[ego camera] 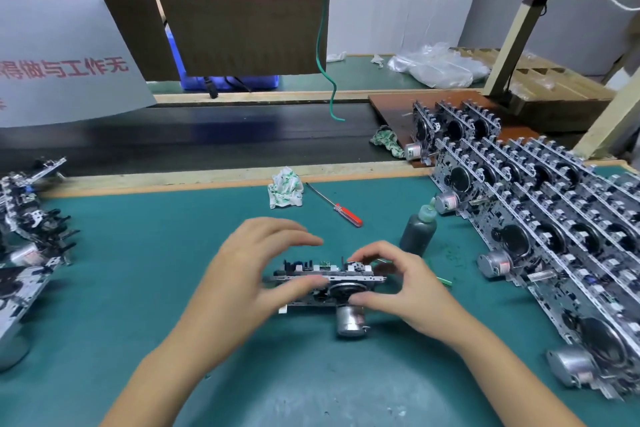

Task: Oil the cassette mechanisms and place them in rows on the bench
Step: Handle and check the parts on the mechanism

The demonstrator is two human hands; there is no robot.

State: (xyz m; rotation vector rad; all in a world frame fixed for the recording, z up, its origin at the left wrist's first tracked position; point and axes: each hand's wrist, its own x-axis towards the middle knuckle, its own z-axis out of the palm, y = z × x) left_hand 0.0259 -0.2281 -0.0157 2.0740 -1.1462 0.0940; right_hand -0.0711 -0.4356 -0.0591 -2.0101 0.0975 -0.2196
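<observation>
Cassette mechanism [325, 284] at the middle of the green bench [138, 288], left hand [242, 274] pinching its left end, right hand [398, 288] gripping its right end, oil bottle [419, 232] just right of it, rows of mechanisms [540, 225] farther right, screwdriver [334, 205] behind it

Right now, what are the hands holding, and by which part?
Both hold one cassette mechanism: left hand at its left end, right hand pinching its right end above the motor.

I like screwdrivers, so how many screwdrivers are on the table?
1. The red-handled screwdriver lies on the green mat, between the crumpled rag and the dark oil bottle. Another could hide among the stacked mechanisms.
</observation>
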